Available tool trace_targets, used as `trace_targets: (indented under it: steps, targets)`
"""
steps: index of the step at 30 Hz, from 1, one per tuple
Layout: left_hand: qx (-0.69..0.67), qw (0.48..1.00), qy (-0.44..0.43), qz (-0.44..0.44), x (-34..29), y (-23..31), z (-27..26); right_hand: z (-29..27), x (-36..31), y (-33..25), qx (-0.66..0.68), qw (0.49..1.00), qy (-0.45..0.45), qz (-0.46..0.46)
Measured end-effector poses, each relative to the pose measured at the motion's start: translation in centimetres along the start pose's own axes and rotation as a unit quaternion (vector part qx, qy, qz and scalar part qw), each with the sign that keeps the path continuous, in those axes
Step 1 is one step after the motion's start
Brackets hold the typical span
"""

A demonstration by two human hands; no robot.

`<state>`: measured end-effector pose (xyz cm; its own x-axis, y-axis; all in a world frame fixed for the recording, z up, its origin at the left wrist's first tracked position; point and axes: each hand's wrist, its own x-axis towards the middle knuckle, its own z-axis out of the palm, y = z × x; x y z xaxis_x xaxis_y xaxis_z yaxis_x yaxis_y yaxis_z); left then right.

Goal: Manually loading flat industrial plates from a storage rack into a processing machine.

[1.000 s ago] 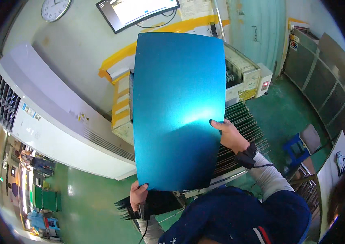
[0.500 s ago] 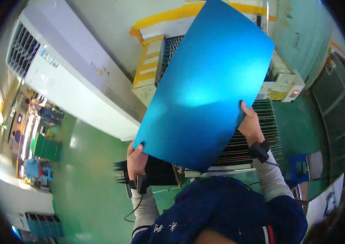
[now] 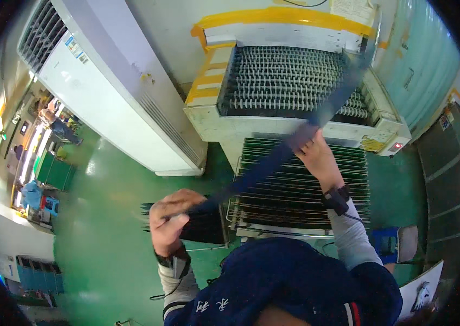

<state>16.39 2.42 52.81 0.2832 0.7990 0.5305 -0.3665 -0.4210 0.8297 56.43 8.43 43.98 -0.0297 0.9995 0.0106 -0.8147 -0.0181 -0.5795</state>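
Note:
A thin dark-blue panel [image 3: 265, 167] is held tilted, nearly edge-on, running from lower left to upper right and smeared by motion toward its far end. My left hand [image 3: 169, 218] grips its near left corner, thumb along one side and fingers on the other. My right hand [image 3: 319, 160] holds the long edge farther up, its fingers partly hidden at the panel. Below the panel stands a slotted rack [image 3: 316, 209] with several thin sheets in rows. Beyond it is a machine with a bed of white rollers [image 3: 273, 76], partly crossed by the panel's far end.
A tall white air conditioner [image 3: 116, 108] stands at the left. Dark sheets [image 3: 202, 231] sit low beside my left hand. A blue stool [image 3: 386, 244] is at the right, near grey panels [image 3: 447, 168]. Farther left, people are near a lit bench, over a green floor [image 3: 99, 217].
The panel has turned from showing its broad bright-blue face to nearly edge-on, uncovering the roller bed and rack. My left hand has moved left and rolled over; my right hand has shifted slightly left.

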Motion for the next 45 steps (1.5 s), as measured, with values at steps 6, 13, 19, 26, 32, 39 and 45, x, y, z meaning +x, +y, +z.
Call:
trace_targets:
  steps: [6,13,19,26,32,39,45]
  targets:
    - [0.312,0.907,-0.238,0.156,2.3,4.7,1.4,0.6,-0.4,-0.4,-0.025,1.0,-0.01,-0.015]
    - [0.464,0.86,-0.2,0.078,1.5,3.7,2.9,0.7,-1.8,-1.0,-0.034,0.998,-0.029,-0.037]
    - [0.477,0.862,-0.164,0.056,0.1,0.7,1.9,1.3,-3.2,-1.6,-0.051,0.995,-0.055,-0.071]
    - [0.446,0.884,-0.125,0.065,0.1,-2.2,2.5,1.7,-4.3,-2.5,-0.073,0.988,-0.078,-0.109]
    - [0.398,0.911,-0.081,0.074,1.0,-3.6,3.4,2.5,-5.7,-3.5,-0.103,0.978,-0.105,-0.15]
    - [0.345,0.928,-0.112,0.081,2.0,-6.2,3.9,2.7,-8.0,-5.5,-0.14,0.962,-0.111,-0.204]
    - [0.303,0.939,-0.142,0.082,3.0,-6.8,3.3,3.3,-9.3,-6.6,-0.168,0.95,-0.115,-0.235]
